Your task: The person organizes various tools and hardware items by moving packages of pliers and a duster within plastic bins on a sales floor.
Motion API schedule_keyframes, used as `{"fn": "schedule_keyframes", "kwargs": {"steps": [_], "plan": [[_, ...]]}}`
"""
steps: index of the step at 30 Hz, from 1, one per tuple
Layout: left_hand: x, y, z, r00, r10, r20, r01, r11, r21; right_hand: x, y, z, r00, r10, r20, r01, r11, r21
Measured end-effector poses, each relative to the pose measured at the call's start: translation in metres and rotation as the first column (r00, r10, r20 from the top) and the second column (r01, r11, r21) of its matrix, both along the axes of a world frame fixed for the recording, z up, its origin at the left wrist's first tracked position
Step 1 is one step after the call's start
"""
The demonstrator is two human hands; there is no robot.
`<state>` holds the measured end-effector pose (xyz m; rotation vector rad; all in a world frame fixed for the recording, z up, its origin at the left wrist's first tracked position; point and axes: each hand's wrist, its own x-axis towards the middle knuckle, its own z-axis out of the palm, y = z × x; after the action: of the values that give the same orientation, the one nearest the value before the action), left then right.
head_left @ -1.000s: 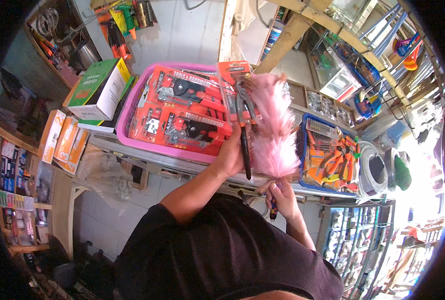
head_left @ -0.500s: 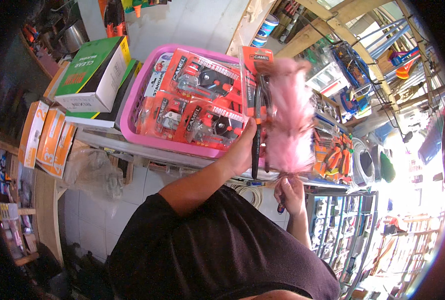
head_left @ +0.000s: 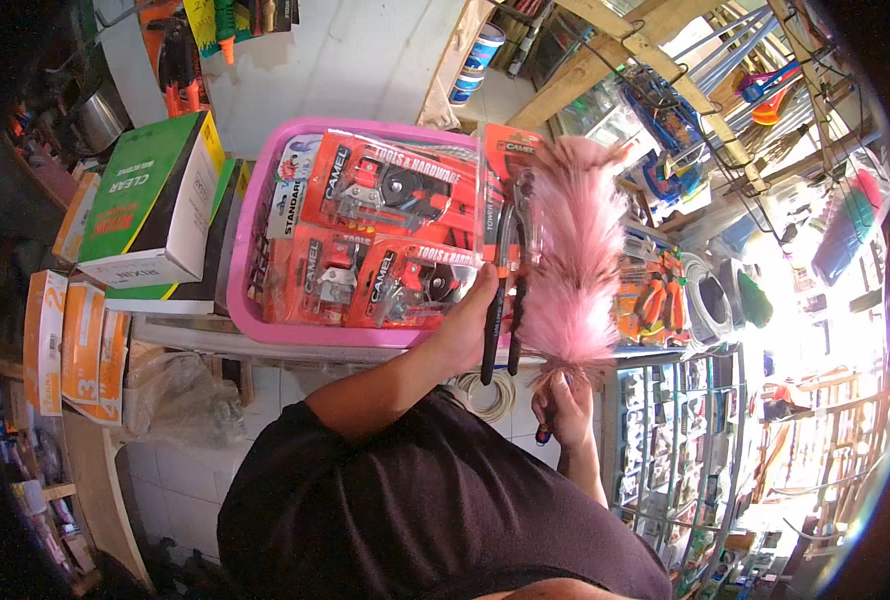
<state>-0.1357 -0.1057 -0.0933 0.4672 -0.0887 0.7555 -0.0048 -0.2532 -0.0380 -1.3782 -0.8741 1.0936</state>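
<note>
My left hand (head_left: 464,322) is closed round the pincers (head_left: 492,338), holding them upright against the right side of a pink basket (head_left: 365,334). They have black handles and are fixed to an orange card (head_left: 493,190). In my right hand (head_left: 568,412) is the handle of a feather duster (head_left: 573,265), fluffy pink with brown tips. Its feathers stand up right beside the pincers and cover part of their right side. Whether they touch is hard to tell. Inside the basket lie several red-carded tool packs (head_left: 395,185) in clear plastic.
Green-and-white boxes (head_left: 150,195) stand left of the basket, with orange boxes (head_left: 90,345) nearer me. A crumpled clear plastic bag (head_left: 190,395) hangs below. On the right are orange-handled tools (head_left: 653,300), a coil of grey hose (head_left: 707,305) and a wire rack (head_left: 670,450).
The feather duster was smeared by motion and now shows sharply beside the pincers. The whole view has shifted a little, so the basket sits lower and further left. Both hands keep their holds.
</note>
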Motion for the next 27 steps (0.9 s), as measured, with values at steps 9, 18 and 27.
{"fn": "schedule_keyframes", "kwargs": {"steps": [9,18,27], "plan": [[-0.007,-0.009,0.012,0.999,-0.035,-0.018,0.032,0.989,-0.148,0.012,-0.024,-0.012,0.983,0.178,0.043,-0.168,0.969,-0.179],[-0.009,-0.011,0.018,0.998,-0.018,-0.067,0.003,0.974,-0.226,0.015,-0.037,-0.018,0.967,0.25,-0.035,-0.252,0.942,-0.223],[-0.007,-0.015,0.039,0.985,0.059,-0.163,-0.071,0.995,-0.067,-0.007,-0.063,-0.055,0.982,0.187,-0.034,-0.188,0.982,-0.029]]}}
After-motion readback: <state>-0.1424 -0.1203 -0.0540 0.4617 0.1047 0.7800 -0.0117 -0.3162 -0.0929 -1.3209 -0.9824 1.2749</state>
